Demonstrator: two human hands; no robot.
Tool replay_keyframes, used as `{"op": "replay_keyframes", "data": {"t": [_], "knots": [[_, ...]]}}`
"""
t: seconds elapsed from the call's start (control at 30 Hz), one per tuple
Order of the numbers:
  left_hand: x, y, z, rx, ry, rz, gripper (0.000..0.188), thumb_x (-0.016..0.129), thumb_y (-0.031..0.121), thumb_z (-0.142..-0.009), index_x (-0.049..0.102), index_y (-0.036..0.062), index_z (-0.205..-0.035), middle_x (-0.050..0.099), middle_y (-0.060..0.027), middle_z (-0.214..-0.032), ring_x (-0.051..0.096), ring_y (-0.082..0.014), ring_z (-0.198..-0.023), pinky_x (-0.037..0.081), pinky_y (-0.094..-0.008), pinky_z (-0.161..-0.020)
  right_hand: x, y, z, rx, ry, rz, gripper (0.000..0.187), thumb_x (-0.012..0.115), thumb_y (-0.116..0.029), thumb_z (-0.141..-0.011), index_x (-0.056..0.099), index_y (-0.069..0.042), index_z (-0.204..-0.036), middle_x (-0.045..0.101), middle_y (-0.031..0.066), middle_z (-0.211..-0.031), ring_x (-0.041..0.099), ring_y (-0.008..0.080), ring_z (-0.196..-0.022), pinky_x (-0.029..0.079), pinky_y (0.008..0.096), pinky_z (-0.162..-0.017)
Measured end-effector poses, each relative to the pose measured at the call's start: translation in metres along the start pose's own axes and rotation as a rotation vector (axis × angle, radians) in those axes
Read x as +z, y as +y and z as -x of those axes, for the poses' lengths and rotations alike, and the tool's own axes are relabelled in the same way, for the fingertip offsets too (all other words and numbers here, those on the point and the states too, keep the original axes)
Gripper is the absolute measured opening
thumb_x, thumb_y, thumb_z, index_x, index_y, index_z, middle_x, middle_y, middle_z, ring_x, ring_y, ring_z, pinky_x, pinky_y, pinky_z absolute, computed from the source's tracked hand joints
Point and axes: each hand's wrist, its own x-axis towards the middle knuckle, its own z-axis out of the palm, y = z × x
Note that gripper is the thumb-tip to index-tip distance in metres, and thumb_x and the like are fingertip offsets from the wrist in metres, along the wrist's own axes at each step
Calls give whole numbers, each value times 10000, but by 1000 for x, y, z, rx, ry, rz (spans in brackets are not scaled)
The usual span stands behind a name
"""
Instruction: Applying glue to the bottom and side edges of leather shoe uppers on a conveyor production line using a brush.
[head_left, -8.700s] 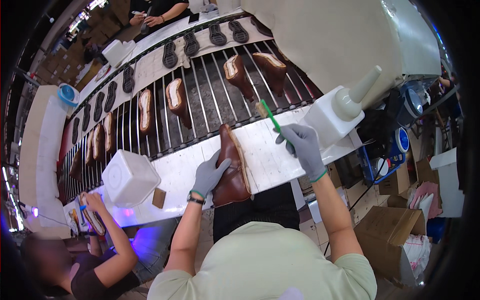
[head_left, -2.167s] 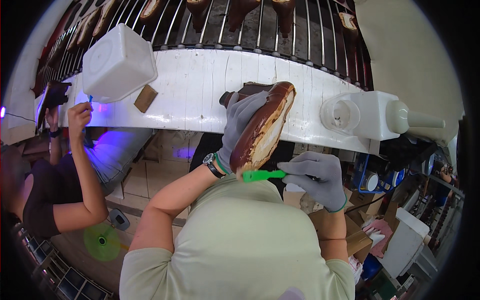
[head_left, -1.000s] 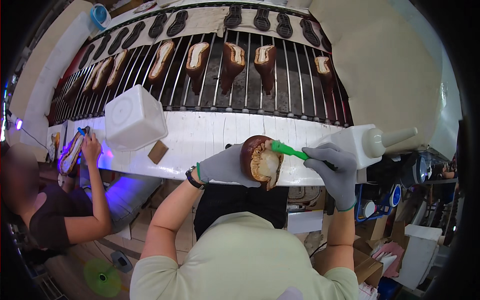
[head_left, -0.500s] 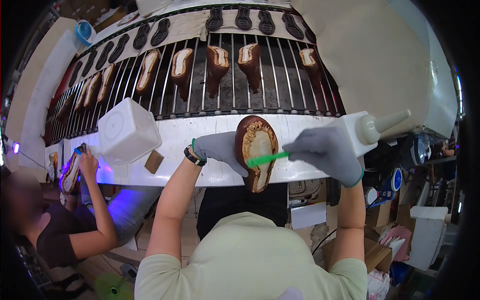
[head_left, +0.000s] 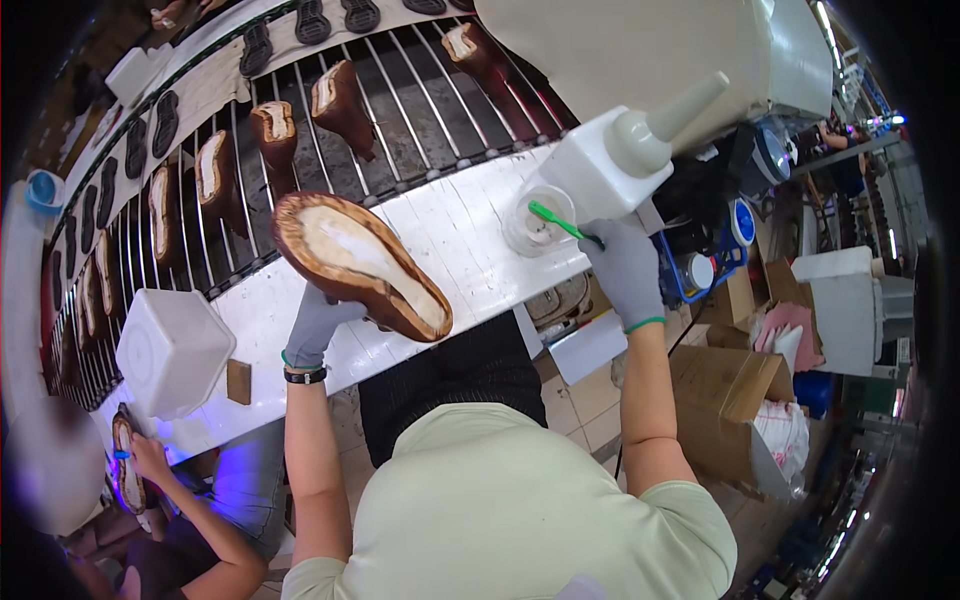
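Observation:
My left hand, in a grey glove, grips a brown shoe upper from below. The upper's underside faces up, showing a pale middle ringed by a folded brown edge. A small green brush is held in my gloved right hand, its fingers closed round the handle. The brush's end is over a clear plastic cup with whitish matter in it; whether it touches the inside, I cannot tell. Right behind the cup is a white squeeze bottle with a long nozzle.
Slatted rollers beyond the white table carry several brown uppers and dark soles. A white plastic container and a small brown block sit to the left. A co-worker's hand is at lower left, by another upper.
The green brush and my right hand have left the upper and are now at the cup. My left hand has tilted the upper. The whole view has turned toward the right.

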Motion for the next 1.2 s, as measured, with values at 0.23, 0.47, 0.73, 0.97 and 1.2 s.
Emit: {"op": "replay_keyframes", "data": {"t": [0.23,0.47,0.73,0.97,1.2], "knots": [[37,-24,4,-104,127,438,690,566,545,-900,473,17,-1334,593,-99,-1254,577,-204,-1128,457,-337,-985,51,17,1,126,-59,356,166,579,-215,-862,673,-79,-882,653,143,-818,636,356,-778,496,465,-709],[32,-43,20,-325,-21,1125,719,449,631,-923,488,44,-1338,630,-218,-1154,672,-313,-937,576,-418,-793,40,38,-7,54,-136,118,206,633,-240,-822,724,-64,-882,668,179,-830,639,357,-741,489,464,-682],[49,-7,31,-311,205,1074,704,421,634,-931,532,24,-1264,668,-201,-980,678,-302,-757,580,-392,-661,50,63,17,661,-341,-1143,313,557,-215,-946,668,33,-1102,658,48,-741,426,26,-471,288,171,-406],[70,-13,10,-173,-159,894,539,445,392,-1009,377,63,-1430,507,-115,-1371,567,-227,-1168,475,-355,-1008,23,11,-19,336,-329,-1320,308,534,-158,-959,634,30,-1182,633,16,-754,425,19,-547,285,157,-480],[106,44,13,-187,119,461,543,451,449,-995,509,-8,-1282,626,-95,-1159,628,-150,-990,508,-297,-891,-28,-62,-13,-198,-423,-939,246,671,-1,-780,745,-26,-1014,657,22,-745,515,54,-639,395,212,-545]]}}
